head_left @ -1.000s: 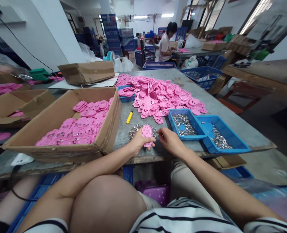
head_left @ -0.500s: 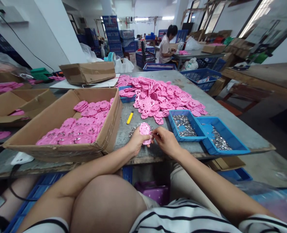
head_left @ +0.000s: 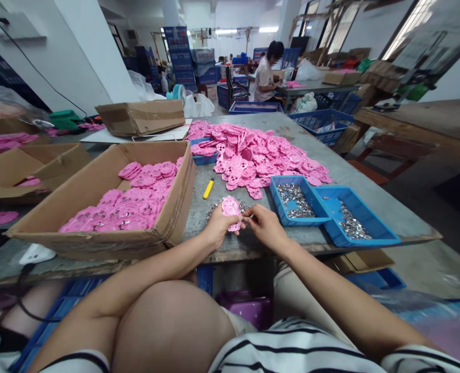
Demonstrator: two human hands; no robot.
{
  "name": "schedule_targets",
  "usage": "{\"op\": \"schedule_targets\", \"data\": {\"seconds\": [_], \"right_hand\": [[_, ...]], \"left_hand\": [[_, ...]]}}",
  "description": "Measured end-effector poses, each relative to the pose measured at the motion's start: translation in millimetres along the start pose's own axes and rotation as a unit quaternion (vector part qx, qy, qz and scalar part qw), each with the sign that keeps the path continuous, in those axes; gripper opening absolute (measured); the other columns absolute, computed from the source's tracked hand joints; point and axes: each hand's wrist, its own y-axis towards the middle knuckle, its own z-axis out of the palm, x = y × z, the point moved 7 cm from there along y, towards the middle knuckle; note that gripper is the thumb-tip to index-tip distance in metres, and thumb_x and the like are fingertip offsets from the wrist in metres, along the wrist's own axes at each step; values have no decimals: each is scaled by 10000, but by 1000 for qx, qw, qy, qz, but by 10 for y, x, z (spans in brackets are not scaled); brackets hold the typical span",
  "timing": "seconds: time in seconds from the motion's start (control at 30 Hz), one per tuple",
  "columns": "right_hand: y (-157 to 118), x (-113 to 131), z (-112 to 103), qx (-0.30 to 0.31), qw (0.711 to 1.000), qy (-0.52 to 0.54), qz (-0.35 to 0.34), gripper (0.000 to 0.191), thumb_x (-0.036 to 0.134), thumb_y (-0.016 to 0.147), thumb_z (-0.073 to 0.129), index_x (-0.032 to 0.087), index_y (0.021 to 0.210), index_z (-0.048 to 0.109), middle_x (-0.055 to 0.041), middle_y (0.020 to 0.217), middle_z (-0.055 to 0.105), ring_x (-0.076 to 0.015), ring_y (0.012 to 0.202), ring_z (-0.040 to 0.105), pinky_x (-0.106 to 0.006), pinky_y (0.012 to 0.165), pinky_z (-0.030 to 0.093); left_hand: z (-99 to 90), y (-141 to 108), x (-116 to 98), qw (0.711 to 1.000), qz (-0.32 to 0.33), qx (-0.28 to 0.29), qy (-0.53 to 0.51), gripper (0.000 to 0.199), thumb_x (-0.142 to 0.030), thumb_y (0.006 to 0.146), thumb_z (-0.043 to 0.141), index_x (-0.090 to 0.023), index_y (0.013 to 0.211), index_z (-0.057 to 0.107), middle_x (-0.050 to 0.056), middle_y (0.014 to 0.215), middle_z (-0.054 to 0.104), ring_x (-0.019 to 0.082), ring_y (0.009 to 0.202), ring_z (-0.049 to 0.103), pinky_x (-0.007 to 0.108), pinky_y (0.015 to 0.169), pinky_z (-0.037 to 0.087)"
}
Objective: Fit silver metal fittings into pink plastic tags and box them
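A pink plastic piece (head_left: 230, 206) with cut-out holes is held upright in my left hand (head_left: 219, 228), the thumb pressed across its lower part. My right hand (head_left: 267, 225) is at the piece's right edge, thumb and forefinger pinched together. Whatever sits in that pinch is too small to make out. Behind the hands, small shiny metal parts (head_left: 213, 209) lie on the grey table, partly hidden by the left hand. A yellow-handled tool (head_left: 208, 188) rests just beyond them.
A big heap of pink pieces (head_left: 253, 150) covers the table's middle. Two blue trays (head_left: 318, 223) with metal parts stand at right. At left is a cardboard box (head_left: 98, 238) holding stacked pink pieces. Farther back, a person (head_left: 264, 77) sits working at another table.
The pink piece and my left hand have shifted very slightly left. My right hand stays pinched beside the piece, almost unmoved.
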Motion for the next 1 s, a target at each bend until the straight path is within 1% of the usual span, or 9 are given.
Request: {"op": "schedule_targets", "data": {"seconds": [0.1, 0.2, 0.33, 0.4, 0.47, 0.6, 0.83, 0.93, 1.0], "right_hand": [[26, -148, -27, -34, 994, 80, 72, 72, 171, 746, 616, 194, 680, 601, -3, 679, 619, -135, 630, 527, -262, 620, 399], [25, -266, -16, -55, 975, 168, 134, 95, 240, 715, 636, 189, 641, 608, 8, 620, 604, -128, 585, 499, -263, 584, 372], [5, -274, 20, -78, 940, 289, 164, 203, 373, 699, 658, 190, 627, 605, 20, 564, 556, -117, 542, 460, -264, 548, 357], [-5, -248, 47, -91, 922, 338, 168, 230, 402, 674, 690, 190, 643, 608, 21, 585, 562, -112, 543, 460, -263, 549, 368], [-7, -215, 83, -92, 918, 353, 159, 233, 400, 670, 708, 188, 647, 615, 15, 608, 577, -115, 566, 482, -264, 570, 385], [4, -195, 145, -74, 931, 333, 128, 211, 383, 712, 695, 193, 641, 639, 3, 621, 585, -135, 614, 520, -279, 609, 414], [-8, -178, 49, -105, 951, 284, 69, 113, 331, 712, 721, 228, 668, 709, -28, 761, 652, -170, 766, 582, -319, 725, 455], [-25, -157, 54, -105, 939, 317, 77, 108, 340, 715, 723, 234, 701, 717, -24, 793, 653, -156, 742, 572, -303, 680, 453], [-37, -152, 72, -101, 926, 353, 92, 116, 345, 712, 726, 232, 734, 714, -12, 793, 646, -131, 669, 544, -283, 616, 439]], "left_hand": [[21, -15, -19, 1000, 5, 10, -2, 505, -207, 472, 776, -170, 866, 462, -33, 643, 606, 135, 491, 607, 200, 353, 419], [39, -27, -42, 1000, 10, 18, -4, 513, -238, 472, 795, -166, 861, 469, -21, 667, 619, 131, 497, 610, 200, 360, 424], [52, -27, -41, 1000, 4, 22, -6, 544, -238, 451, 814, -162, 869, 475, -16, 678, 637, 130, 500, 612, 198, 363, 428], [47, -22, -33, 1000, 2, 20, -15, 537, -226, 451, 807, -164, 869, 475, -23, 674, 635, 134, 509, 620, 199, 371, 438], [39, -16, -34, 999, 8, 18, -29, 522, -218, 461, 796, -164, 871, 476, -33, 655, 625, 137, 514, 623, 201, 374, 446], [22, -9, -46, 999, 24, 16, -38, 510, -206, 464, 790, -159, 864, 478, -39, 613, 613, 136, 494, 610, 197, 360, 438], [-7, -4, -53, 999, 32, 1, -33, 517, -204, 463, 781, -163, 867, 461, -34, 623, 623, 132, 475, 604, 195, 353, 429], [-17, -5, -92, 998, 56, -8, -18, 518, -198, 485, 767, -172, 895, 452, -37, 648, 625, 129, 479, 603, 200, 365, 436], [-21, -11, -133, 997, 76, -14, 1, 509, -203, 502, 766, -179, 900, 449, -41, 650, 616, 123, 482, 598, 199, 374, 436]]}}
